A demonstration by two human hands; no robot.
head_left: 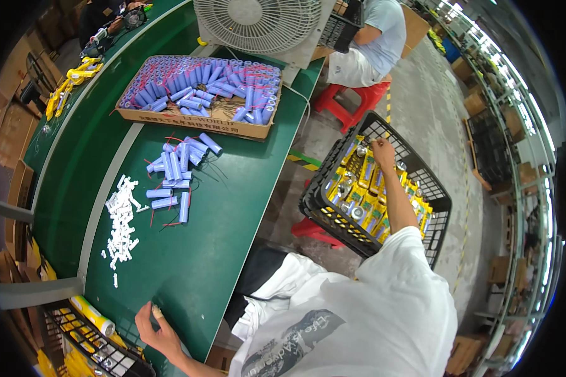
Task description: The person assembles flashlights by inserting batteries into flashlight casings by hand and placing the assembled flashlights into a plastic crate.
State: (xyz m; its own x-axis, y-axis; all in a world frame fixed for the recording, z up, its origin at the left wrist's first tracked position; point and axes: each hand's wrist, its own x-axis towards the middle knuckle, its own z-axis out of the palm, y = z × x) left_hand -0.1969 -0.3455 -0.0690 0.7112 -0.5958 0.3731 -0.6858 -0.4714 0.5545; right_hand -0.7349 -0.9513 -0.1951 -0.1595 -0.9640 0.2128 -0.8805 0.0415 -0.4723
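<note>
My right hand (pixel 383 154) reaches into the far part of a black plastic crate (pixel 443 232). Its fingers are pinched together at the tips; what they hold, if anything, is too small to make out. Inside the crate lie several yellow pieces (pixel 374 188) with blue cylinders, green parts and round silver ends. My left hand (pixel 157 330) rests by the near end of the green worktable (pixel 182 270), fingers apart and holding nothing visible. One finger wears a pale covering. Left of this hand lies a yellow tube (pixel 93 315) with a round end.
On the table are white connector-like pieces (pixel 121 220), loose blue battery cells (pixel 176 163) with red and black wires, and a cardboard tray (pixel 195 122) of more cells. A fan (pixel 258 25) stands behind. Beyond the crate, a person (pixel 374 38) sits on a red stool (pixel 343 107).
</note>
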